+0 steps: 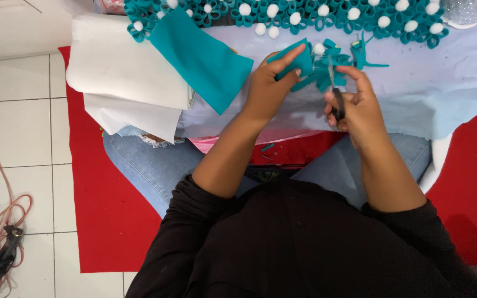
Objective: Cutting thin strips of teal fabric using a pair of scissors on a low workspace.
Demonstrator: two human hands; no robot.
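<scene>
Left hand (269, 83) pinching teal felt piece (299, 62), right hand (354, 102) gripping scissors (335, 94)

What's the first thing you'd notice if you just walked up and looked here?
First, the teal felt flower at the top middle, pinched by the left hand while the right hand works small scissors into it. Behind it, a row of teal flowers with white pompoms lines the top edge. Underneath, a bright red mat covers the white tiled floor.

Scissors (335, 96) mostly hidden inside right hand (357, 107); blade tips unclear.
</scene>
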